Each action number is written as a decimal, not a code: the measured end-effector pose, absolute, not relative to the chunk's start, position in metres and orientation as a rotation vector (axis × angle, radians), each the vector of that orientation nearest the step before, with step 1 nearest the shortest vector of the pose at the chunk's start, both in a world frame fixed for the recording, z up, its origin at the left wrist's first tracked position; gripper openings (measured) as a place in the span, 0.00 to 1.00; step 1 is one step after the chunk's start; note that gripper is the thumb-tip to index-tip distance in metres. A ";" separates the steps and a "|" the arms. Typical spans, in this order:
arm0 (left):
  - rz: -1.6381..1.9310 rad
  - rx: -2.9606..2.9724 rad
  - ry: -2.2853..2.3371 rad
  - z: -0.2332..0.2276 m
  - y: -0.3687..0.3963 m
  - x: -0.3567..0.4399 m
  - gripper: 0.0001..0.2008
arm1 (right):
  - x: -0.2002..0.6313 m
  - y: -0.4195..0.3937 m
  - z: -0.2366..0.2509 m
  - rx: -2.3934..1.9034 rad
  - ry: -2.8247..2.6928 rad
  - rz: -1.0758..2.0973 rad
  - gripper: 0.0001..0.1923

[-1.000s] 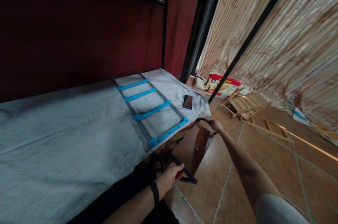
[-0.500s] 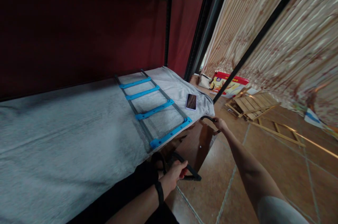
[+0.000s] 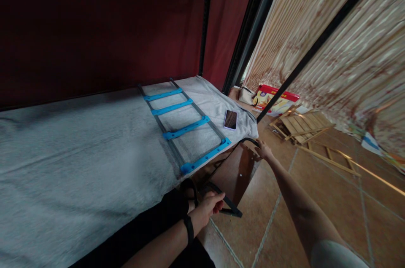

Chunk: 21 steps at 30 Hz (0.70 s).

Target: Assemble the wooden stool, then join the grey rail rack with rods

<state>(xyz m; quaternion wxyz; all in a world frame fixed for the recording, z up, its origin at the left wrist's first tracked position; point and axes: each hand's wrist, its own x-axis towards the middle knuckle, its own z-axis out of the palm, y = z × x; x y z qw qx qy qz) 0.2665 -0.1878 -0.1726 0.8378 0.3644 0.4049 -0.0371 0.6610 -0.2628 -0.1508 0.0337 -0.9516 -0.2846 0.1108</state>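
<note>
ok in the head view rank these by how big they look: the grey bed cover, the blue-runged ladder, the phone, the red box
1. grey bed cover, by far the largest
2. blue-runged ladder lying on it
3. red box on the floor; it sits farther from the camera, so its true size is unsure
4. phone, smallest

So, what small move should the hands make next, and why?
Probably draw the black frame a little further out from under the bed. The left hand grips its near bar and the right hand its far curved end, while its middle is tucked under the grey sheet's edge.
</note>
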 end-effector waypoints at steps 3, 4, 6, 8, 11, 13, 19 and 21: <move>-0.076 0.769 0.860 -0.172 -0.185 0.263 0.22 | 0.657 -0.263 -0.147 -2.954 -0.873 0.328 0.31; -0.081 0.769 0.865 -0.172 -0.184 0.263 0.21 | 0.656 -0.263 -0.146 -2.958 -0.877 0.329 0.31; -0.089 0.769 0.869 -0.172 -0.184 0.263 0.21 | 0.654 -0.263 -0.143 -2.963 -0.890 0.330 0.32; -0.094 0.769 0.868 -0.172 -0.183 0.264 0.21 | 0.652 -0.264 -0.141 -2.966 -0.901 0.325 0.32; -0.092 0.770 0.856 -0.172 -0.183 0.266 0.20 | 0.650 -0.264 -0.139 -2.972 -0.906 0.310 0.33; -0.090 0.769 0.848 -0.172 -0.182 0.267 0.20 | 0.649 -0.265 -0.139 -2.975 -0.905 0.306 0.34; -0.075 0.732 0.859 -0.170 -0.181 0.269 0.22 | 0.654 -0.265 -0.136 -2.971 -0.918 0.300 0.31; -0.073 0.719 0.861 -0.170 -0.182 0.272 0.22 | 0.655 -0.264 -0.135 -2.955 -0.959 0.307 0.30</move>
